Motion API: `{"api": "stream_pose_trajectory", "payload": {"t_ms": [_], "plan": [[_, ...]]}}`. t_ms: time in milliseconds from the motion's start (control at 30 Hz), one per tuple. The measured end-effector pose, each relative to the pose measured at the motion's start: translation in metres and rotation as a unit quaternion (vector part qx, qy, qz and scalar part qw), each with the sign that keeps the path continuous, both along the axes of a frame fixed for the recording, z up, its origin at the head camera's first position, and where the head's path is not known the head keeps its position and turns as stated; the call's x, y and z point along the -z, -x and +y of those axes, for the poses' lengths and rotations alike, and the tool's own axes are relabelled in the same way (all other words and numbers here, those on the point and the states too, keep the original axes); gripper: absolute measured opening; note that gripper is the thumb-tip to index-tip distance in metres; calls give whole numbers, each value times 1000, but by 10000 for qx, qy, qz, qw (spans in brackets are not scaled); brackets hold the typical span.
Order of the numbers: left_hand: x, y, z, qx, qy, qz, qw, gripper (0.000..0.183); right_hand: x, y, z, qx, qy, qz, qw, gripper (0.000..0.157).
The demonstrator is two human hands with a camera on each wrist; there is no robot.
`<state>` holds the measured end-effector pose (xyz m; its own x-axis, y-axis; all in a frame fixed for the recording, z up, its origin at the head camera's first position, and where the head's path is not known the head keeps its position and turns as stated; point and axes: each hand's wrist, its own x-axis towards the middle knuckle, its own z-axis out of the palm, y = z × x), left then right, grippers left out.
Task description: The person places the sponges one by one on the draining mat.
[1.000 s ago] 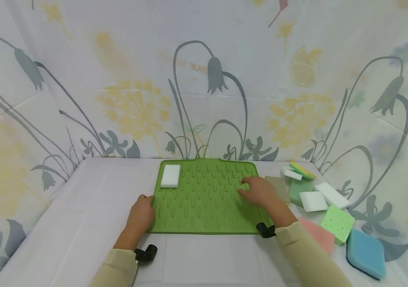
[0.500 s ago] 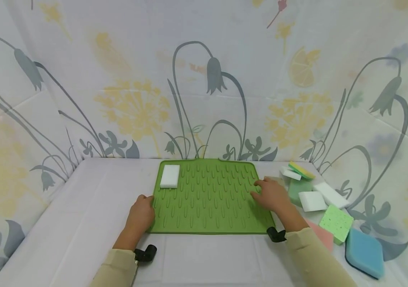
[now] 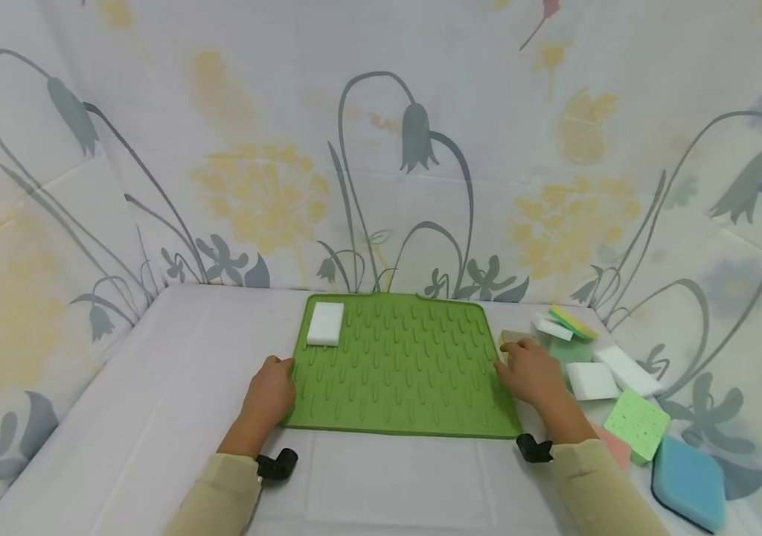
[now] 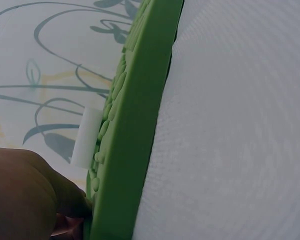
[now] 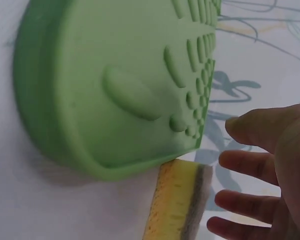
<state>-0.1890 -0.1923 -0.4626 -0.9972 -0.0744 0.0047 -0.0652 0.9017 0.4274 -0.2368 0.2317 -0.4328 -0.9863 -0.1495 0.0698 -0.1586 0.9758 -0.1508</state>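
A green ridged mat (image 3: 397, 372) lies on the white cloth, with a white sponge block (image 3: 325, 324) on its far left corner. My left hand (image 3: 270, 391) pinches the mat's left edge; in the left wrist view, the thumb lies at the rim and the other fingers are mostly hidden. Just off the mat's right edge is my right hand (image 3: 536, 377), fingers spread and holding nothing. Close to its fingers sits a yellow sponge with a grey-brown top layer (image 5: 177, 200), partly covered by the hand in the head view.
To the right lie a yellow-green sponge (image 3: 574, 322), white blocks (image 3: 593, 380), a green pad (image 3: 570, 350), a pink piece (image 3: 614, 444), a light green speckled sponge (image 3: 637, 424) and a blue sponge (image 3: 689, 482). A flowered cloth (image 3: 381, 171) hangs behind.
My right hand has moved right, from above the mat to beyond its right edge beside the sponge. The left hand stays at the left edge. The head view has shifted slightly.
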Motion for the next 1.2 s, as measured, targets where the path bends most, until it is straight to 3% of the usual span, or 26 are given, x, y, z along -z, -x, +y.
{"api": "stream_pose_trajectory", "payload": {"t_ms": [300,833,1200], "plan": [[-2,1,2,-2,-46,33,10000,40,7,-1,8,162,283,-183,9993,50],[-2,-1,0,-31,-13,-43,10000,40,10,-1,12,398,72,-602,9974,53],[0,0,0,15,8,13,10000,39,13,-3,12,377,40,-318,9988,49]]}}
